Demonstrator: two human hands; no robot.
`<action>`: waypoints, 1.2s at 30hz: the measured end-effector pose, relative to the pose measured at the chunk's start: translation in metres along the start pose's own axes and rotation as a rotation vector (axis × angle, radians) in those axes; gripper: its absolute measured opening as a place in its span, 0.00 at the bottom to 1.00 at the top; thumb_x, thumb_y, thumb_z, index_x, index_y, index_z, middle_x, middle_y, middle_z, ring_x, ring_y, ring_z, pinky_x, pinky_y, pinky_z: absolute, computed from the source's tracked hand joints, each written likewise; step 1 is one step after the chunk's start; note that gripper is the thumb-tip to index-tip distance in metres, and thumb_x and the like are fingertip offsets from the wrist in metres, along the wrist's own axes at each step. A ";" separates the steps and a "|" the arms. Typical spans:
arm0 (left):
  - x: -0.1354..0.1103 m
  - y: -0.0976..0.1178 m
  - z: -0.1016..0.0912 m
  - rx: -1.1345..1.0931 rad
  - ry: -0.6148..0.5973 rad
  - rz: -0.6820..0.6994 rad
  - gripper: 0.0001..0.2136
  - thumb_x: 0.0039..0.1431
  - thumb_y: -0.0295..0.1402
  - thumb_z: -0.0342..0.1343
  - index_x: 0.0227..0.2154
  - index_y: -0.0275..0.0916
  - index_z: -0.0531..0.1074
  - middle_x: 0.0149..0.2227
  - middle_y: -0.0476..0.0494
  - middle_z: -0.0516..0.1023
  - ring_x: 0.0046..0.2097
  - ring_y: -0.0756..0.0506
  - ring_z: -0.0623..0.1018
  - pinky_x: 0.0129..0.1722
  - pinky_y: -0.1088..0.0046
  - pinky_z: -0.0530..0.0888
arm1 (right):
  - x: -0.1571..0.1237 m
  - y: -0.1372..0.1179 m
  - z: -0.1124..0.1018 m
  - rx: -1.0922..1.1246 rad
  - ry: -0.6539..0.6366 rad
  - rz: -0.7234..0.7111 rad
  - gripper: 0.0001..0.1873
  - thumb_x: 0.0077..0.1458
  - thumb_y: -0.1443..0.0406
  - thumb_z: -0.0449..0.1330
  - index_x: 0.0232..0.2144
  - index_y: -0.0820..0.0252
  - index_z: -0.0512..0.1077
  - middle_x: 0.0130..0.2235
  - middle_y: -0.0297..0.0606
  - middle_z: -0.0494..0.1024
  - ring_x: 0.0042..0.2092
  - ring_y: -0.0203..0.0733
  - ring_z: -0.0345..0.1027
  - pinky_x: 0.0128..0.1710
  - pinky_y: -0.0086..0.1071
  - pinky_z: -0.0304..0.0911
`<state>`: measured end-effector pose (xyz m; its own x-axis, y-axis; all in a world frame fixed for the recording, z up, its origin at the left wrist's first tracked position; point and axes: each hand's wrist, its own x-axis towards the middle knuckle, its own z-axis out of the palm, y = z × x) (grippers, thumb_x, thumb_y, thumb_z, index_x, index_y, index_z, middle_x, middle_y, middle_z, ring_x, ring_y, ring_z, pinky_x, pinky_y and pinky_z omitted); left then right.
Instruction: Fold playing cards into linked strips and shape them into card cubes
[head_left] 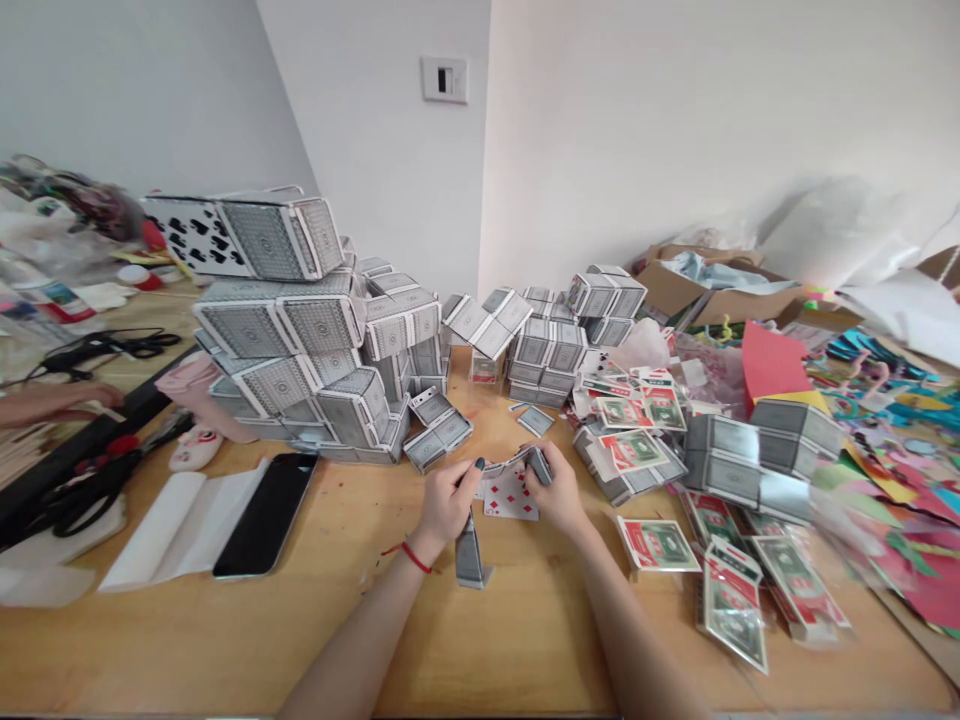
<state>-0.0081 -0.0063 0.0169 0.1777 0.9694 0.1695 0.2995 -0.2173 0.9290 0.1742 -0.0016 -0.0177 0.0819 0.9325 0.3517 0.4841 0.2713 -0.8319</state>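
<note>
- From here, the left hand [452, 497] pinches a card edge [492, 469], perhaps to steady it.
- Right hand [555, 490] clasps grey-backed cards [538, 465], diamonds card [510, 497] between both hands.

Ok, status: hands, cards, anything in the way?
Right hand gripping cards; left hand close by, grip unclear. Diamonds card face up between hands. Bent card near left hand; phone and boxes off to the sides.

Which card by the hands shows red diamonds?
The face-up card between the left hand and right hand. Its red diamonds set it apart: the bent card below the left hand shows a grey back.
</note>
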 end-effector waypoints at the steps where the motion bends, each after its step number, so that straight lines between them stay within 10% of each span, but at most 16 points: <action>1: 0.000 0.000 0.000 -0.004 -0.005 -0.001 0.16 0.56 0.40 0.45 0.19 0.36 0.67 0.15 0.53 0.59 0.21 0.53 0.61 0.21 0.78 0.57 | 0.000 0.000 0.000 -0.009 0.003 0.006 0.13 0.44 0.70 0.50 0.35 0.59 0.66 0.33 0.36 0.72 0.36 0.39 0.66 0.38 0.34 0.62; 8: 0.000 -0.003 0.002 -0.036 0.000 -0.006 0.16 0.54 0.40 0.47 0.18 0.35 0.68 0.14 0.53 0.59 0.20 0.53 0.61 0.20 0.78 0.57 | -0.003 0.001 -0.003 -0.092 -0.002 0.000 0.10 0.42 0.71 0.51 0.31 0.60 0.65 0.29 0.34 0.70 0.31 0.38 0.64 0.33 0.31 0.61; 20: 0.012 -0.012 0.004 -0.385 0.042 -0.269 0.13 0.48 0.40 0.52 0.30 0.35 0.72 0.28 0.48 0.70 0.25 0.52 0.68 0.19 0.77 0.71 | 0.004 0.024 0.004 0.302 -0.029 0.055 0.28 0.42 0.70 0.52 0.50 0.60 0.62 0.49 0.44 0.69 0.47 0.45 0.66 0.45 0.40 0.63; 26: 0.012 -0.014 0.006 -0.319 0.147 -0.229 0.14 0.48 0.42 0.52 0.25 0.34 0.72 0.22 0.50 0.68 0.23 0.52 0.68 0.19 0.78 0.69 | 0.020 0.054 0.005 -0.002 0.218 0.126 0.23 0.44 0.67 0.54 0.45 0.64 0.65 0.42 0.47 0.71 0.37 0.43 0.68 0.37 0.40 0.65; 36: 0.016 -0.021 0.008 -0.425 0.215 -0.235 0.14 0.48 0.41 0.52 0.31 0.34 0.72 0.32 0.45 0.73 0.31 0.49 0.71 0.26 0.74 0.73 | 0.049 0.060 0.009 -0.295 0.303 0.163 0.23 0.41 0.63 0.58 0.43 0.61 0.67 0.47 0.48 0.67 0.48 0.52 0.62 0.45 0.42 0.58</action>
<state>-0.0043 0.0125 -0.0021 -0.0578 0.9976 -0.0371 -0.1064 0.0308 0.9939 0.1993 0.0624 -0.0542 0.4080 0.8335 0.3725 0.6677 0.0059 -0.7445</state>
